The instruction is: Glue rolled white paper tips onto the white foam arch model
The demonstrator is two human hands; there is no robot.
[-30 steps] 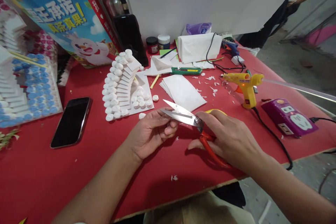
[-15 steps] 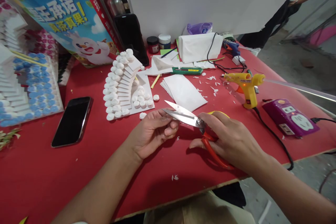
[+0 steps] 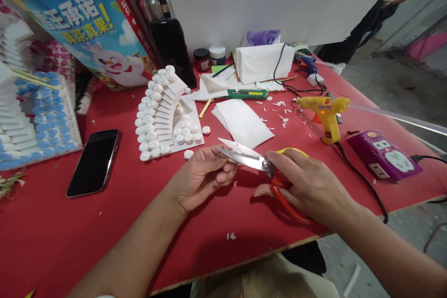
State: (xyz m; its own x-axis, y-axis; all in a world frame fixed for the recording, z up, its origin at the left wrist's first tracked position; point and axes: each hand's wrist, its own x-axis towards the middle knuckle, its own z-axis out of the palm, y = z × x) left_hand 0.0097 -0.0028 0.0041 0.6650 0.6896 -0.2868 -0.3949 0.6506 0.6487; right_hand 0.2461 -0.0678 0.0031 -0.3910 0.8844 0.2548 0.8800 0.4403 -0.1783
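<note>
Two shiny blades (image 3: 242, 157) of the scissors (image 3: 257, 162) stood slightly parted over the red table (image 3: 197, 251), between your hands. Your right hand (image 3: 310, 186) was wrapped about the grips, its fingers closed around them, the thumb beside the red handle (image 3: 288, 207). Your left hand (image 3: 204, 174) had its fingers bunched together at the blade tips; whether they pinched anything could not be told. The scissors looked stiff and fairly heavy, probably slick along the polished metal, so the handles seemed your surest hold, clear of the edges.
</note>
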